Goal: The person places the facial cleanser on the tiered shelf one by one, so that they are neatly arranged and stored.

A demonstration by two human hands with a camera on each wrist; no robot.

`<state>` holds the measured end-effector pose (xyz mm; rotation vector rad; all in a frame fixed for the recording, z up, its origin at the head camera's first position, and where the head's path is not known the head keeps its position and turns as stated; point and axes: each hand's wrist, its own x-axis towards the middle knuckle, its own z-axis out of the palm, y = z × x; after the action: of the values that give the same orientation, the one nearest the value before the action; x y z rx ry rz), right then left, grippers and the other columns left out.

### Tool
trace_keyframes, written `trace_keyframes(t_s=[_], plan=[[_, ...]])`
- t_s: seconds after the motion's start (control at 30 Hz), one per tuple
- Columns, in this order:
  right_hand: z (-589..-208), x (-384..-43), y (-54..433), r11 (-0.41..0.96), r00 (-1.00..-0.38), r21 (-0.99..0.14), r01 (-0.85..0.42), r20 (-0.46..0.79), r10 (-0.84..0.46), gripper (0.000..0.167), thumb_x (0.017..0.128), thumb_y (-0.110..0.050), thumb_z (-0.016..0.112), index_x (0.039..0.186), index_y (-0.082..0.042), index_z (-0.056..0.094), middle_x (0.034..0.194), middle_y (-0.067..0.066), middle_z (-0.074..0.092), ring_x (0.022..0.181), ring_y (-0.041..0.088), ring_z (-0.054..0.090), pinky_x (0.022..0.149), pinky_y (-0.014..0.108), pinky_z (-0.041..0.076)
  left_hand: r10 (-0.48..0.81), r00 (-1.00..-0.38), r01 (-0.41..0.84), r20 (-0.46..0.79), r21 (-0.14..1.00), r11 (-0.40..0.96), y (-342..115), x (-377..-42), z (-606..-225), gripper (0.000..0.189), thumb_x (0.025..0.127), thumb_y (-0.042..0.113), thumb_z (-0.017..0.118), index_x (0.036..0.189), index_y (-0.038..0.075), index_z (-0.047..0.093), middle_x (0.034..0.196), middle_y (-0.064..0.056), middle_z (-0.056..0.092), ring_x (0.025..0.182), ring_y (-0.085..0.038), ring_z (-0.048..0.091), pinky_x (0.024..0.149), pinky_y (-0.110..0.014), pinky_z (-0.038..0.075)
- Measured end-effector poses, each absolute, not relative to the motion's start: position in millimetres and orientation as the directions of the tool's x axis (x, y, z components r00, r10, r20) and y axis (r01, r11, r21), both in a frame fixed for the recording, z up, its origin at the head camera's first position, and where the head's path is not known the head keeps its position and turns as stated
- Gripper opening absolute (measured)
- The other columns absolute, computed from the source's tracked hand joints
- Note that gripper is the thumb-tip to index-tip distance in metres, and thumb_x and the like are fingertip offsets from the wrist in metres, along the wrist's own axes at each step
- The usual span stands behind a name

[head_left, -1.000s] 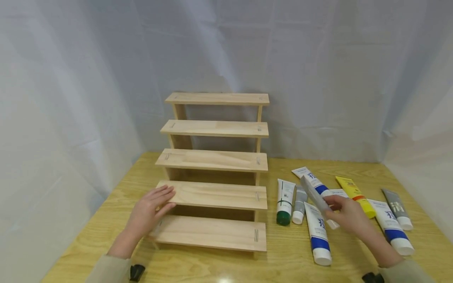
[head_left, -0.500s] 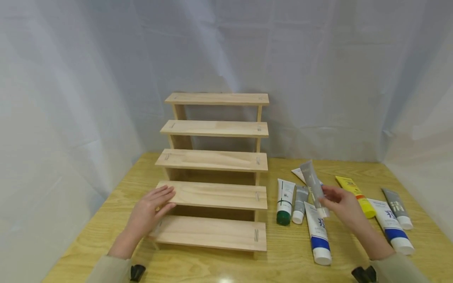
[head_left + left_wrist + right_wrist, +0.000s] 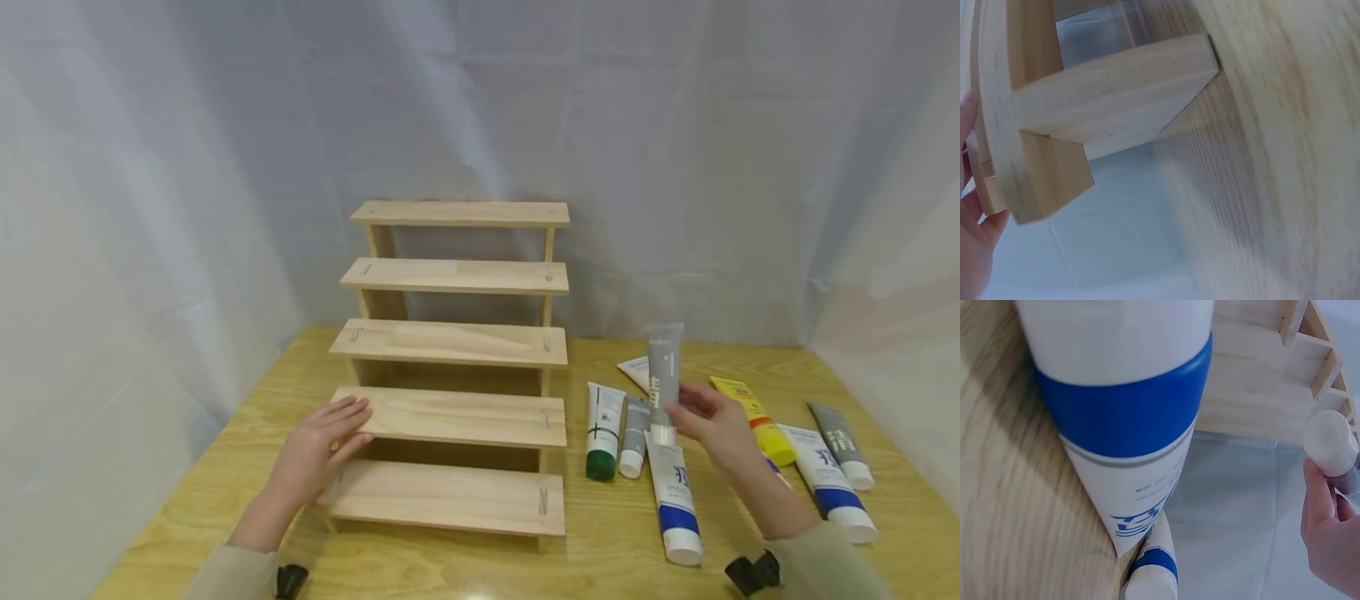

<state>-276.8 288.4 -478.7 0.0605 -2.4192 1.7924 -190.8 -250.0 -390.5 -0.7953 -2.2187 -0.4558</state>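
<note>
My right hand (image 3: 716, 425) pinches a grey tube (image 3: 664, 367) with a white cap between thumb and fingers. The tube stands upright in the air, cap down and lettering visible, overlapping a white-and-blue tube (image 3: 675, 500) that lies on the table. In the right wrist view its cap (image 3: 1330, 442) shows just above the thumb. My left hand (image 3: 318, 442) rests on the left end of the second-lowest shelf (image 3: 457, 417) of a stepped wooden rack, fingers extended on top and thumb along the front edge. The left wrist view shows part of this hand (image 3: 975, 244) at the board's end.
Left of the held tube lie a white tube with a green cap (image 3: 603, 429) and a small grey tube (image 3: 634, 437). To the right are a yellow tube (image 3: 753, 421), another white-and-blue tube (image 3: 828, 483) and another grey tube (image 3: 842, 446). A pale curtain (image 3: 675, 167) surrounds the wooden table.
My right hand has raised the grey tube slightly, moved a little left and turned it from slanted to upright, its lettering now in view. My left hand has stayed on the shelf.
</note>
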Motion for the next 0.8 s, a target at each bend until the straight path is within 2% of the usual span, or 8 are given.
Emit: trace_keyframes(t_s=[0.1, 0.23, 0.37, 0.57, 0.67, 0.8], plan=[[-481, -283, 286, 0.262, -0.992, -0.96, -0.103, 0.117, 0.04, 0.061, 0.075, -0.044, 0.066, 0.129, -0.024, 0.044, 0.119, 0.002, 0.048, 0.104, 0.024, 0.05, 0.074, 0.028, 0.053, 0.402, -0.551, 0.658, 0.732, 0.084, 0.749, -250, -190, -390, 0.042, 0.083, 0.034, 0.056, 0.1, -0.003, 0.064, 0.106, -0.015, 0.061, 0.1, -0.032, 0.056, 0.1, -0.025, 0.031], [-483, -292, 282, 0.187, -0.992, -0.975, -0.12, 0.126, 0.022, 0.062, 0.076, -0.04, 0.067, 0.13, -0.023, 0.042, 0.122, 0.002, 0.045, 0.107, 0.026, 0.048, 0.075, 0.03, 0.052, 0.403, -0.548, 0.659, 0.732, 0.081, 0.748, -250, -190, -390, 0.044, 0.083, 0.036, 0.055, 0.1, -0.003, 0.064, 0.106, -0.015, 0.061, 0.1, -0.032, 0.056, 0.094, -0.035, 0.039], [-477, -294, 272, 0.106, -0.991, -0.985, -0.136, 0.137, 0.004, 0.06, 0.078, -0.035, 0.067, 0.131, -0.022, 0.041, 0.125, 0.005, 0.043, 0.11, 0.028, 0.045, 0.077, 0.032, 0.052, 0.405, -0.545, 0.662, 0.734, 0.08, 0.745, -250, -190, -390, 0.042, 0.083, 0.035, 0.056, 0.099, -0.003, 0.064, 0.106, -0.015, 0.061, 0.099, -0.032, 0.056, 0.087, -0.043, 0.042], [-440, -277, 250, -0.08, -0.988, -0.988, -0.133, 0.139, -0.073, 0.056, 0.084, -0.022, 0.062, 0.133, -0.014, 0.037, 0.126, 0.01, 0.041, 0.11, 0.024, 0.045, 0.082, 0.032, 0.05, 0.404, -0.541, 0.665, 0.738, 0.082, 0.742, -250, -191, -392, 0.044, 0.084, 0.036, 0.054, 0.099, -0.004, 0.064, 0.106, -0.015, 0.061, 0.099, -0.033, 0.056, 0.084, -0.045, 0.044], [-420, -265, 239, -0.206, -0.979, -0.968, -0.141, 0.167, -0.119, 0.052, 0.086, -0.013, 0.06, 0.133, -0.008, 0.037, 0.122, 0.01, 0.044, 0.105, 0.022, 0.048, 0.082, 0.034, 0.05, 0.401, -0.544, 0.665, 0.738, 0.087, 0.742, -250, -191, -393, 0.046, 0.085, 0.038, 0.052, 0.099, -0.004, 0.064, 0.106, -0.016, 0.061, 0.099, -0.033, 0.056, 0.084, -0.046, 0.044], [-427, -273, 240, -0.261, -0.977, -0.955, -0.139, 0.176, -0.123, 0.048, 0.087, -0.01, 0.057, 0.132, -0.008, 0.039, 0.121, 0.01, 0.045, 0.105, 0.023, 0.048, 0.083, 0.037, 0.049, 0.394, -0.551, 0.656, 0.736, 0.091, 0.749, -251, -191, -393, 0.045, 0.084, 0.037, 0.054, 0.099, -0.003, 0.064, 0.106, -0.016, 0.061, 0.1, -0.033, 0.055, 0.087, -0.043, 0.043]])
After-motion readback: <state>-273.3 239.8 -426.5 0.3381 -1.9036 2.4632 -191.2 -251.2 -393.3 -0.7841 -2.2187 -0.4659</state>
